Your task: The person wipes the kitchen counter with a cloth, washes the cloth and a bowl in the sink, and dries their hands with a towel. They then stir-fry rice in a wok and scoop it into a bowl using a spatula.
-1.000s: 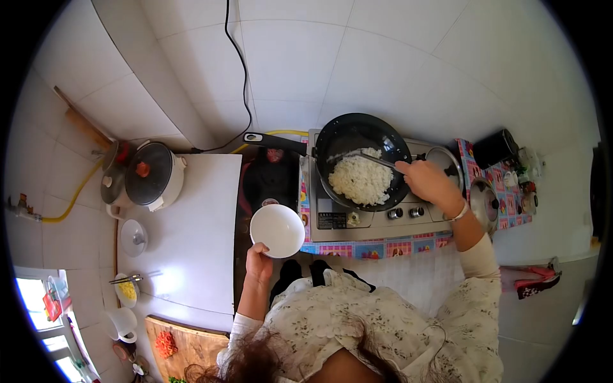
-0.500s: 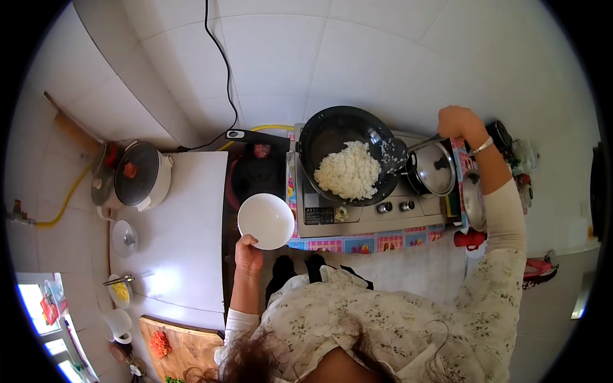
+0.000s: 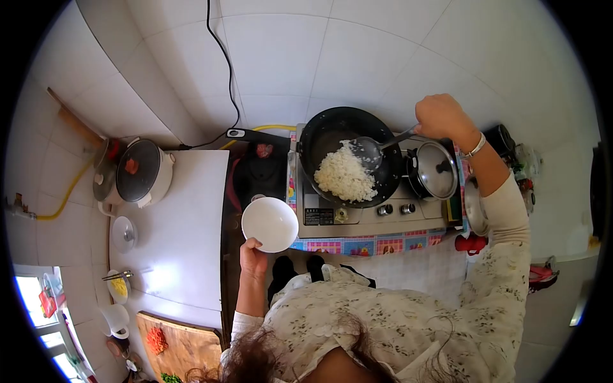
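White rice (image 3: 345,177) lies in a dark wok (image 3: 329,124) on the gas stove (image 3: 357,225). My right hand (image 3: 443,117) is closed around the handle of a metal ladle (image 3: 367,153), whose head rests against the upper right side of the rice. Between my left thumb and fingers, which are partly hidden, a white bowl (image 3: 270,224) is held by its lower edge. The bowl looks empty and is tilted a little. My left hand (image 3: 253,256) is to the left of the stove, below and left of the wok.
A lidded pot (image 3: 436,170) stands right of the wok. On the left are a rice cooker (image 3: 138,171), a glass lid (image 3: 124,233), a plate of yellow food (image 3: 119,287) with chopsticks, and a cutting board (image 3: 191,351) bearing chopped red pieces (image 3: 156,340).
The ladle has lifted from the rice, swung right, then come back left onto it. My right hand has moved up and right overall. The view has shifted; the bowl stays in my left hand.
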